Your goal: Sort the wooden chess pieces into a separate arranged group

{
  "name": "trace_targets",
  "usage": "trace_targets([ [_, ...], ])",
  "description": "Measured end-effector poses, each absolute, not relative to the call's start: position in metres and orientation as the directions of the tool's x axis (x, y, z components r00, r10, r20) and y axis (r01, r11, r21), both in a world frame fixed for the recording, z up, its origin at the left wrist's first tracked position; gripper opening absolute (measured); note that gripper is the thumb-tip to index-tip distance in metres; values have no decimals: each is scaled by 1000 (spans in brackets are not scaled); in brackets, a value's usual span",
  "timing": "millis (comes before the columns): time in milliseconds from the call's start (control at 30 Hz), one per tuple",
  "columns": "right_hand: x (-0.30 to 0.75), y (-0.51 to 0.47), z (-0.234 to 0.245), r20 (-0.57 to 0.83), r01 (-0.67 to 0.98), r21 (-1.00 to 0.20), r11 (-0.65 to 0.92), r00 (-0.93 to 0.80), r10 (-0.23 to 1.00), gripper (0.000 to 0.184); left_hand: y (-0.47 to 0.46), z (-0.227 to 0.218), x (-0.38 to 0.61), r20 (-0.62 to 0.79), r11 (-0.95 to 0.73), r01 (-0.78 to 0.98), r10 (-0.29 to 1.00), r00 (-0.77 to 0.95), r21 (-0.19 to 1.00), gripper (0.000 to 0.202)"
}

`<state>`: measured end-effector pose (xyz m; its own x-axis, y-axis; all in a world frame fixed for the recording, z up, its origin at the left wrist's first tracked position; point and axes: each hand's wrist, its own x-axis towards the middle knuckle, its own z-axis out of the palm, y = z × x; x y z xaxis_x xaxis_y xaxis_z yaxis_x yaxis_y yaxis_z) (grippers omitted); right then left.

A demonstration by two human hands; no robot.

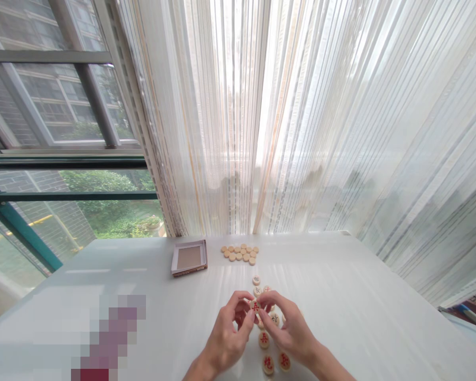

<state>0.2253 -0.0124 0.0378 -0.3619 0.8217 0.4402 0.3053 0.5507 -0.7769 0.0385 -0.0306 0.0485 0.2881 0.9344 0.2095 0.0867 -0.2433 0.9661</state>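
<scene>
Both hands meet low in the middle of the white table (341, 296). My left hand (228, 333) and my right hand (287, 328) pinch one round wooden chess piece (255, 306) with a red character between their fingertips. Several more wooden pieces with red or dark characters lie under and around the hands, such as one (264, 339) between the wrists and two (275, 362) near the bottom edge. Two others (256, 284) sit just beyond the fingers.
A cluster of several blank-faced wooden discs (241, 253) lies at the table's far side. A shallow open box (189, 258) rests to their left. Sheer striped curtains (301, 116) hang behind the table, with a window (59, 106) at the left. A blurred patch covers the near left.
</scene>
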Motion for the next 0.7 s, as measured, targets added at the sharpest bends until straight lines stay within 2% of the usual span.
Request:
trace_targets([
  [200, 224, -11, 41, 440, 268, -794, 546, -369, 819, 8, -31, 46, 40, 255, -310, 155, 920, 299, 938, 22],
  [400, 223, -10, 39, 429, 319, -782, 535, -347, 834, 12, -31, 39, 44, 288, -362, 180, 897, 336, 915, 19],
  [533, 224, -11, 41, 445, 293, -776, 559, -374, 814, 7, -30, 44, 42, 264, -323, 158, 914, 307, 933, 23],
  [700, 223, -13, 42, 460, 307, -748, 588, -400, 793, 15, -26, 42, 40, 192, -228, 124, 950, 247, 966, 29],
])
